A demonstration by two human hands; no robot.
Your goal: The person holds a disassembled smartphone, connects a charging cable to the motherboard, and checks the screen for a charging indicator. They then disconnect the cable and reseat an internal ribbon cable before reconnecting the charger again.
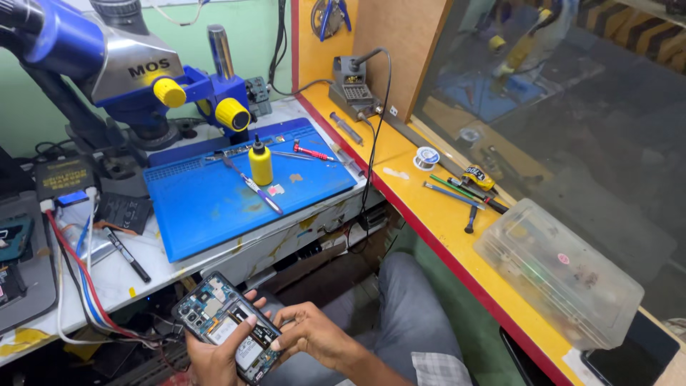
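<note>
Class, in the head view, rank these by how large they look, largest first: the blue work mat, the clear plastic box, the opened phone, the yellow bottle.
1. Blue work mat
2. Clear plastic box
3. Opened phone, though it lies nearest the camera, held in both hands
4. Yellow bottle

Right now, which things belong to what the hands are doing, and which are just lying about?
In hand:
opened phone
left hand
right hand

Lying about:
yellow bottle
blue mat
red screwdriver
solder spool
clear plastic box
microscope
</note>
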